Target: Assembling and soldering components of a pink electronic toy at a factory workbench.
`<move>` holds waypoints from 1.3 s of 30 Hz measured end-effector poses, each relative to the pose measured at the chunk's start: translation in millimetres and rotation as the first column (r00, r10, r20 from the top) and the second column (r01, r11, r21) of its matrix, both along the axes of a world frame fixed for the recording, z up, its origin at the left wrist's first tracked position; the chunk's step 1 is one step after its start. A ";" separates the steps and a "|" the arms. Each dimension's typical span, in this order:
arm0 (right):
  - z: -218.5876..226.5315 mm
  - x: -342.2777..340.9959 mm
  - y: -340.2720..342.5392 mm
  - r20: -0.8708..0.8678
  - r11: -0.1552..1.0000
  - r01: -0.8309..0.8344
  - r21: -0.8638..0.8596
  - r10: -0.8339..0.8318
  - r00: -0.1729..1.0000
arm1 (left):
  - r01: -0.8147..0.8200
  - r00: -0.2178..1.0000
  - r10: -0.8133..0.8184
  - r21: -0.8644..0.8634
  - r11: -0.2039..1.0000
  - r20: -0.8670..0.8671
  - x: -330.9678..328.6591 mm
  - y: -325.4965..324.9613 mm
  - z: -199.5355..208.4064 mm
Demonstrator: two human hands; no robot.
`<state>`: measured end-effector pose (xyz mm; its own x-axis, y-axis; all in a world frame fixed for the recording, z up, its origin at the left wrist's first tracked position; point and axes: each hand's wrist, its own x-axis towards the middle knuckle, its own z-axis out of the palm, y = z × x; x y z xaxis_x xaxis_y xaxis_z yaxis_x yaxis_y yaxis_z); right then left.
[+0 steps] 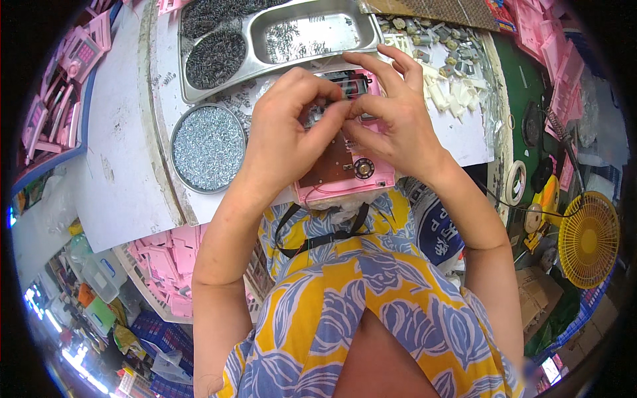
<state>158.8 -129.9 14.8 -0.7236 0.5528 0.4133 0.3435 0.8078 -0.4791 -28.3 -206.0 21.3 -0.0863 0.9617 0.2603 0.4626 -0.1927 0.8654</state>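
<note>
A pink plastic toy housing [315, 193] lies in front of me, with its inside facing up. In it sit a brown circuit board [330, 166], a small round speaker [363, 168] and a dark mechanism [355, 84] near the far end. My left hand [288, 126] is over the housing's left side, thumb and fingers pinched together. From the other side my right hand [398, 116] meets it, its thumb and index finger pinched against the left fingertips, other fingers raised. Whatever is between the fingertips is too small and covered to make out.
A round tin of small silvery screws [208, 147] stands left of the housing. Beyond is a metal tray [259, 33] of small dark parts. White parts and small motors [454, 60] lie at the far right. A yellow fan [588, 240] and tape roll [515, 182] are rightward; a crate of pink parts [166, 265] is lower left.
</note>
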 end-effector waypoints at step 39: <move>-12.6 4.7 -2.9 -0.030 0.999 0.006 -0.047 -0.008 1.000 | 0.173 0.861 -0.035 0.227 0.958 -0.508 -4.4 -28.9 -17.8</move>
